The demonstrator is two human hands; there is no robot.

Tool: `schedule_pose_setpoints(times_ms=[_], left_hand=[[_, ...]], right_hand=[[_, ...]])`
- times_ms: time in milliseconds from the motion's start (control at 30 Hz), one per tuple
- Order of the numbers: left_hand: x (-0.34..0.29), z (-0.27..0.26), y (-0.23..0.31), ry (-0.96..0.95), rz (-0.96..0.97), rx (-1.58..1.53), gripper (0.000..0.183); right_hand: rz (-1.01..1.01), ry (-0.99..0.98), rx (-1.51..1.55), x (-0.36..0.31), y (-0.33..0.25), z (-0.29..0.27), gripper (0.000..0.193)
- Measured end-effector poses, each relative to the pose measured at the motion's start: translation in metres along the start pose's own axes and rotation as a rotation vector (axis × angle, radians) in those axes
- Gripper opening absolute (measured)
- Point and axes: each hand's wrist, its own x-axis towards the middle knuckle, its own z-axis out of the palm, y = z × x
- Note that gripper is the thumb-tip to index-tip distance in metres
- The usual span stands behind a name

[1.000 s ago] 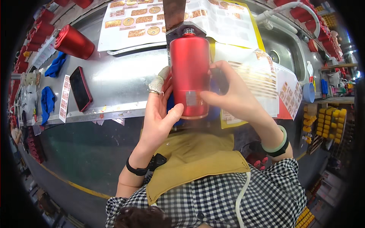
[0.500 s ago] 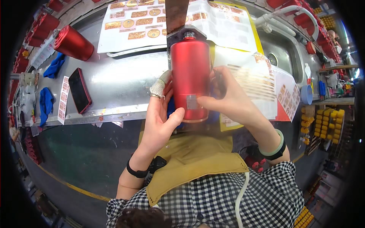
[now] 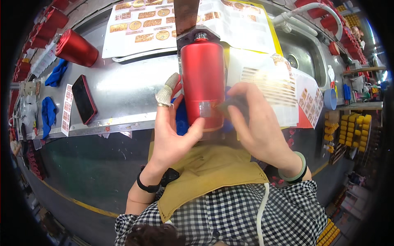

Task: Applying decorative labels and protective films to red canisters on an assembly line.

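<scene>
A red metal bottle (image 3: 202,74) is mounted at its capped end in a dark metal bracket (image 3: 199,32). Near its lower end sits a small greyish, translucent rectangle (image 3: 205,109), apparently a decal. My left hand (image 3: 174,133) cradles the bottle from the left, its thumb pressed beside the decal and its fingers along the side; a knitted cover (image 3: 166,91) sheathes one finger. Blue cloth (image 3: 181,119) shows behind the bottle. To the right, my right hand (image 3: 258,123) pinches a dark flat piece (image 3: 239,105), blurred by motion, close to the bottle but apart from the decal.
Printed decal sheets (image 3: 143,25) lie on the metal bench (image 3: 135,78). Farther left are a phone (image 3: 84,99), a second red bottle (image 3: 76,48) and blue cloths (image 3: 49,117). A sink (image 3: 301,51) with a white faucet (image 3: 314,8) is at the right.
My right hand has drawn back from the decal, turning the dark piece toward the bottle. My left thumb has shifted slightly right, closer to the decal.
</scene>
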Motion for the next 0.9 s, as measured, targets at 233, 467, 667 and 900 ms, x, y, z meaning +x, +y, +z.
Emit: schedule_pose_setpoints(times_ms=[233,467,667,900], left_hand=[[-0.01,0.014,0.01,0.065,0.233,0.669,0.099],[-0.012,0.027,0.001,0.146,0.239,0.595,0.083],[-0.011,0.026,0.011,0.135,0.08,0.474,0.069],[-0.002,0.015,0.02,0.099,-0.102,0.086,0.059]], right_hand=[[0.028,-0.04,0.198,0.005,0.001,0.013,0.024],[0.02,0.012,0.251,0.003,0.002,0.012,0.023],[0.081,0.123,0.442,0.003,0.021,0.005,0.022],[0.336,0.108,0.747,-0.001,0.045,0.012,0.026]])
